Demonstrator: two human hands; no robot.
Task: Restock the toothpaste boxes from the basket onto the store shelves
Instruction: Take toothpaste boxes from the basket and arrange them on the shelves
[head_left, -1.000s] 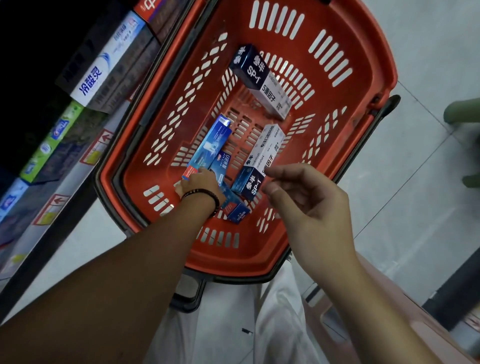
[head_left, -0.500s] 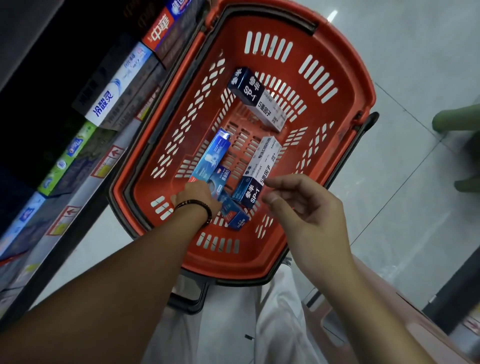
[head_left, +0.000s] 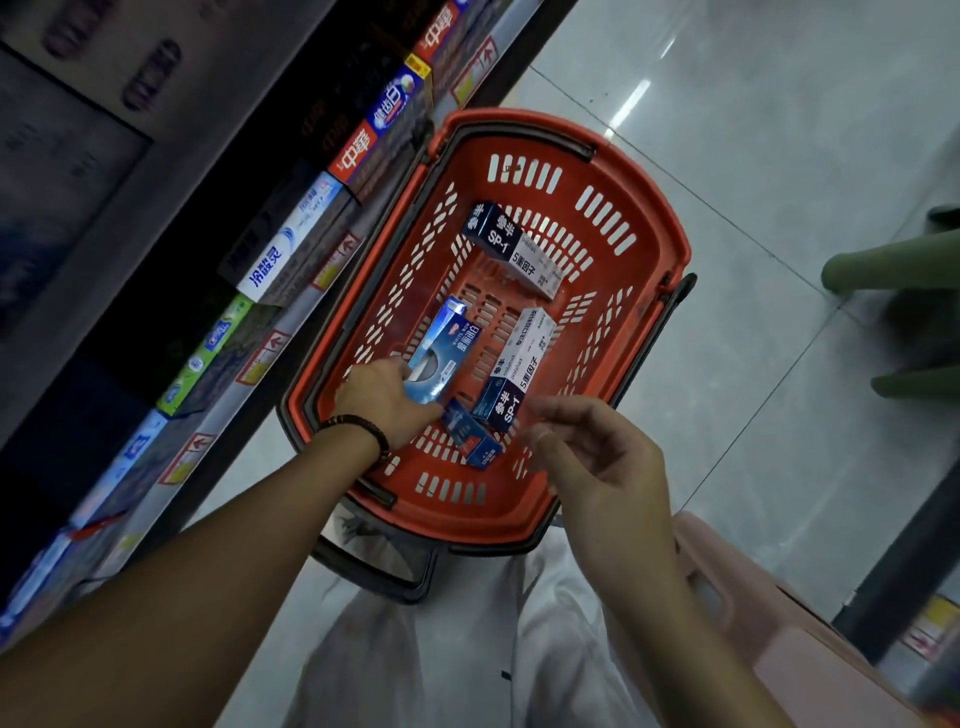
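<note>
Fingers of the left hand (head_left: 387, 402) curl round a light-blue toothpaste box (head_left: 441, 348) by the basket's (head_left: 670, 228) left wall, right hand (head_left: 608, 467) loose and empty above the near edge; pickup step, next likely a lift toward the shelves (head_left: 291, 249).

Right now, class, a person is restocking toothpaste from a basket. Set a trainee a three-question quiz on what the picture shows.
1. How many navy-and-white SP-1 boxes lie in the orange basket?
2. What does the left hand grip? A: the light blue box. B: one of the SP-1 boxes. C: the rim of the orange basket.
3. True or false: the right hand holds a box.

Key: 1. two; 2. A; 3. false. The right hand hovers over the orange basket's near edge, fingers loosely curled, holding nothing.
</note>
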